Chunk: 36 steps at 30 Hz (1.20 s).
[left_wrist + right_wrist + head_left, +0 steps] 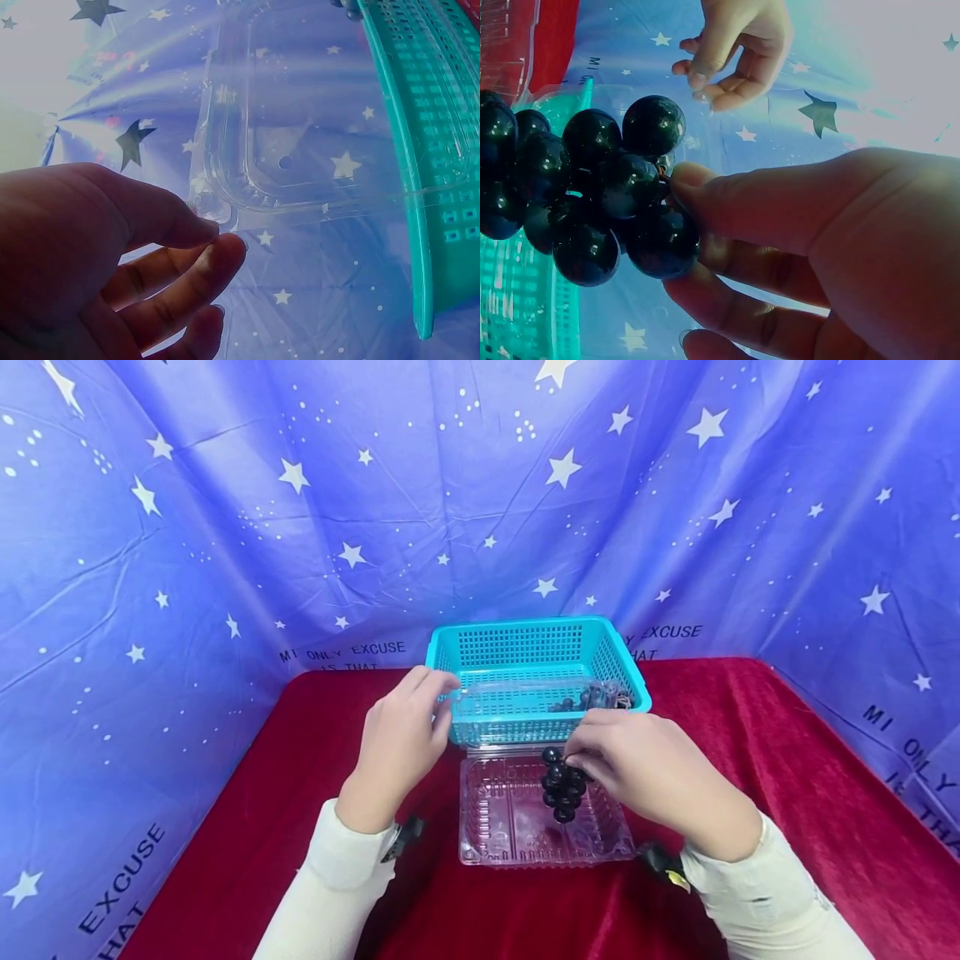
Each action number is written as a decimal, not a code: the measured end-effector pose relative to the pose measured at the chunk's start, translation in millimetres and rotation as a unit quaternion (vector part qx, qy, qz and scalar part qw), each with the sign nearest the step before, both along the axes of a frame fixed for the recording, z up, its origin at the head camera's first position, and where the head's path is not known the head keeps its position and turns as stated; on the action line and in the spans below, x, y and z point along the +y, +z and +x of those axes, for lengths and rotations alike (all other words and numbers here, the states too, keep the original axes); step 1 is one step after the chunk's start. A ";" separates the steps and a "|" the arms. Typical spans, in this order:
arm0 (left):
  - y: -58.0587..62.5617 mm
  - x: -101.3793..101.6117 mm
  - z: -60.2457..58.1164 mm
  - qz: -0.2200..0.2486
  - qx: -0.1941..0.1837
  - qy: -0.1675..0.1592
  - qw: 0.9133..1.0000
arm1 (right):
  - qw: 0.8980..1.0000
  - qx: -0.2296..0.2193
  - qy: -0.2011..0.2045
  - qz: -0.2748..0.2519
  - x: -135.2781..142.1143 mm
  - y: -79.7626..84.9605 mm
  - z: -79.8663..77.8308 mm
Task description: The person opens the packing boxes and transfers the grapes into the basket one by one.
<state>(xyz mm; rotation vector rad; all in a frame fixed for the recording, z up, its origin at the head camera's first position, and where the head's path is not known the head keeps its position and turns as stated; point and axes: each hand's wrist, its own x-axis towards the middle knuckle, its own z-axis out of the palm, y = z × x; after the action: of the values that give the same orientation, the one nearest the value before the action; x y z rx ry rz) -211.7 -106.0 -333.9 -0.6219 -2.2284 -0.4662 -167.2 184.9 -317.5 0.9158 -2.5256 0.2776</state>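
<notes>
By its stem end, my right hand (637, 760) pinches a bunch of dark, shiny grapes (562, 789), which hangs over the clear plastic box's base (476, 852). In the right wrist view, the thumb and fingertips press close against the top of the grapes (585, 187). The hinged lid (255, 196) of the box stands raised, overlapping the basket in the head view. My left hand (401, 743) pinches a corner of that lid between thumb and index finger, as the left wrist view shows; the other fingers are loosely bent.
Behind the box stands a turquoise mesh basket (517, 625). More dark grapes (592, 698) lie in its right side, partly seen through the lid. A red velvet cloth (765, 760) covers the table, and a blue star-patterned curtain (450, 510) hangs around it.
</notes>
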 end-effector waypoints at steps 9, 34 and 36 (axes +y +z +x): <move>0.4 -0.5 0.5 0.007 0.002 0.003 1.000 | 1.000 0.011 0.005 -0.008 3.7 2.1 0.9; 0.4 0.0 2.3 0.010 -0.010 0.013 1.000 | 0.999 0.026 0.001 -0.027 16.2 12.0 4.3; 0.6 0.0 2.5 0.008 -0.012 0.017 1.000 | 0.999 0.030 -0.003 -0.027 18.2 12.7 4.2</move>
<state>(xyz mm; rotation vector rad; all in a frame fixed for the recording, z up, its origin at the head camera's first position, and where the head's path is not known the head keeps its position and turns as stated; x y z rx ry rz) -209.1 -106.0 -333.3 -0.5723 -2.2521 -0.4777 -163.0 203.1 -304.8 0.8833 -2.4539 0.3116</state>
